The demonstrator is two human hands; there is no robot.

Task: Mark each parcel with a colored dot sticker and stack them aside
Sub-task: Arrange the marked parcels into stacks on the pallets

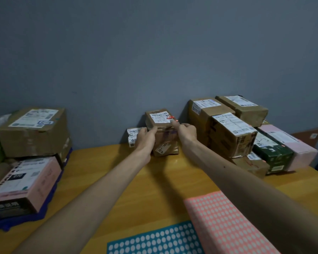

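Dot stickers fill a teal sheet (pixel 154 241) and a pink sheet (pixel 228 222), nearest on the orange wooden table (pixel 108 171), both cut off by the frame's edge. Farther off, the left hand (pixel 145 137) grips a small parcel stack (pixel 159 116) against the grey wall (pixel 117 52), and the right hand (pixel 186 132) presses a straight forefinger to its top label, whose print is too blurred to read. A left pile (pixel 33 131) and a right pile (pixel 231 132) flank it.

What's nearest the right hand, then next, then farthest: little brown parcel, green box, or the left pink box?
1. The little brown parcel, middle, touched by the right hand.
2. The green box, right side.
3. The left pink box, far left, on the blue tray.
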